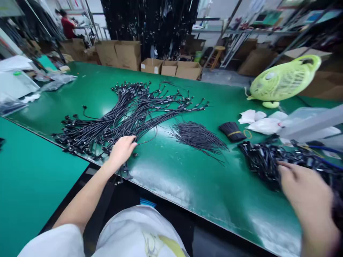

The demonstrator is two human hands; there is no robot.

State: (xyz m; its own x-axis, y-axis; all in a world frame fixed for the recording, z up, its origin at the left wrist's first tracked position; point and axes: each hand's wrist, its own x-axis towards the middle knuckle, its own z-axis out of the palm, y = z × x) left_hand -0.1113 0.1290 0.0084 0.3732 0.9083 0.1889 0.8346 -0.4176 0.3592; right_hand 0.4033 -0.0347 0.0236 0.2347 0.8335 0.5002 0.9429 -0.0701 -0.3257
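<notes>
A spread of long black cables point(115, 117) with small connectors at both ends lies across the left half of the green table. My left hand point(123, 151) is at its near side, fingers closed around some of the cables; its palm side is hidden. On the far right, my right hand point(305, 189) is blurred by motion. Its fingertips touch a heap of bundled black cables point(264, 160), and whether they grip one does not show. Between the hands lie loose thin black ties point(199, 137) and a banded bundle of the same ties point(232, 131).
A yellow-green fan point(284, 80) lies at the back right, near crumpled white paper and plastic point(264, 125). Plastic bags point(57, 81) lie at the far left. Cardboard boxes point(187, 69) stand behind the table point(166, 178). A person in red point(68, 26) sits in the background.
</notes>
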